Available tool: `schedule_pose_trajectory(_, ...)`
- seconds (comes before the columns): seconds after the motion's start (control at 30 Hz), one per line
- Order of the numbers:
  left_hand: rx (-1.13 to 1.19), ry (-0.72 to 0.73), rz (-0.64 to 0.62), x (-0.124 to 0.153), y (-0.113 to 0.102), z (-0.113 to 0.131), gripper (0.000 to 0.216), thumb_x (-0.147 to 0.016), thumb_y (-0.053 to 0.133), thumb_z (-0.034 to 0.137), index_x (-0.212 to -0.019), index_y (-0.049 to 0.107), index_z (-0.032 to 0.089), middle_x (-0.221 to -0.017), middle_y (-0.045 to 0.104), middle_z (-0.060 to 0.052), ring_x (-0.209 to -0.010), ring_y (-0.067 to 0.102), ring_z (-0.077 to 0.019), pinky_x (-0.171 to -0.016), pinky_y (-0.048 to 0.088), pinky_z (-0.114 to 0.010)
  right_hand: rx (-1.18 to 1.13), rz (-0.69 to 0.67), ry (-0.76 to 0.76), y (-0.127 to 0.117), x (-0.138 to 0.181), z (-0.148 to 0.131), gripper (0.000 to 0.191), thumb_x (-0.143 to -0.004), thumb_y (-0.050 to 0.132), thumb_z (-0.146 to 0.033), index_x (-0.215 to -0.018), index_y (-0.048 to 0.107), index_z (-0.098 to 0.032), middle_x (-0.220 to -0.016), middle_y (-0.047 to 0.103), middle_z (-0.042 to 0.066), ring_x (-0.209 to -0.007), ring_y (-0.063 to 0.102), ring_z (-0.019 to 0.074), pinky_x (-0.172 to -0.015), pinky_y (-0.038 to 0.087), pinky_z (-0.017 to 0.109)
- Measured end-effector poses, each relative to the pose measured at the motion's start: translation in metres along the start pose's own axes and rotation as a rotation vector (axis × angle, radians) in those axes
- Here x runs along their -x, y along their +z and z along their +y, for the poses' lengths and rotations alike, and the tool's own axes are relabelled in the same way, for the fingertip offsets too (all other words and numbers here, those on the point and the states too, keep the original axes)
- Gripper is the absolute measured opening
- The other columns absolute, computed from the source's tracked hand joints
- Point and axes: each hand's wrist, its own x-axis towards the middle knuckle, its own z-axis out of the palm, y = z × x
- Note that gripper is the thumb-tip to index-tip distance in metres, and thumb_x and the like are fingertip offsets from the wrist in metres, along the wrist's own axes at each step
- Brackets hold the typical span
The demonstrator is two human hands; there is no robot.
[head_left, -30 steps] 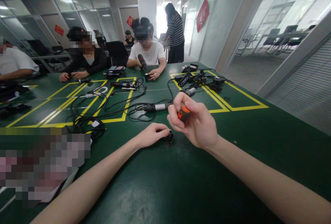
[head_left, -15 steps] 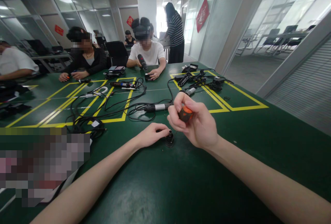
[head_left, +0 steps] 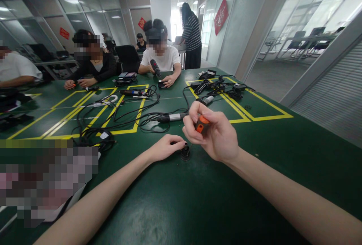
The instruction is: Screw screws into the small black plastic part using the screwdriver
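My right hand (head_left: 216,133) is wrapped round the orange-and-dark handle of a screwdriver (head_left: 202,124), its butt end facing me. The screwdriver's shaft is mostly hidden behind the fingers. Lower and to the left, my left hand (head_left: 166,147) rests at the green table with thumb and fingers closed on a small black part (head_left: 185,152). This part has a round base and a short upright stub; it sits on the table, just below the right hand's fingers. Part of it is covered by the left fingertips.
Ahead lies a grey-and-black cylindrical tool (head_left: 172,117) among tangled black cables (head_left: 113,113). More black devices (head_left: 217,84) are inside yellow tape lines at right. A blurred-out flat object (head_left: 56,181) is at near left. Across the table a person holds a power drill (head_left: 155,67).
The screwdriver handle has turned in my right fingers, so an orange patch with a hole now faces me. My left hand and the black part stay in place.
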Motion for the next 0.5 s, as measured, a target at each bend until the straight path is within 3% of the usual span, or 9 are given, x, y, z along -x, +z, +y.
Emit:
schedule_pose_trajectory(0.17, 0.015, 0.0, 0.012, -0.0002, 0.0007, -0.0013, 0.032, -0.093, 0.057, 0.039, -0.091, 0.076, 0.012, -0.094, 0.077, -0.006, -0.094, 0.067, -0.0234, -0.095, 0.05, -0.032, 0.033, -0.002, 0.022, 0.0011, -0.0016, -0.0005, 0.04, -0.098, 0.05, -0.037, -0.062, 0.049, -0.018, -0.051, 0.038, -0.006, -0.044, 0.026, 0.0073, -0.043, 0.019, 0.022)
schedule_pose_trajectory(0.37, -0.011, 0.0, -0.005, -0.0004, -0.0005, 0.0017, 0.035, -0.092, 0.055, 0.04, -0.092, 0.076, 0.011, -0.094, 0.077, -0.007, -0.092, 0.067, -0.0232, -0.092, 0.05, -0.032, -0.038, 0.004, 0.015, -0.0022, -0.0003, 0.0021, 0.022, -0.092, 0.051, -0.041, -0.08, 0.049, -0.022, -0.051, 0.037, -0.009, -0.045, 0.019, 0.0085, -0.044, 0.016, 0.022)
schedule_pose_trajectory(0.5, 0.004, 0.004, -0.01, -0.0008, -0.0007, 0.0009, 0.036, -0.091, 0.055, 0.039, -0.091, 0.076, 0.011, -0.094, 0.077, -0.008, -0.092, 0.068, -0.0237, -0.093, 0.05, -0.032, 0.007, 0.022, 0.001, -0.0008, -0.0013, 0.0024, 0.019, -0.093, 0.053, -0.035, -0.081, 0.048, -0.022, -0.058, 0.046, -0.006, -0.046, 0.028, 0.0084, -0.045, 0.021, 0.022)
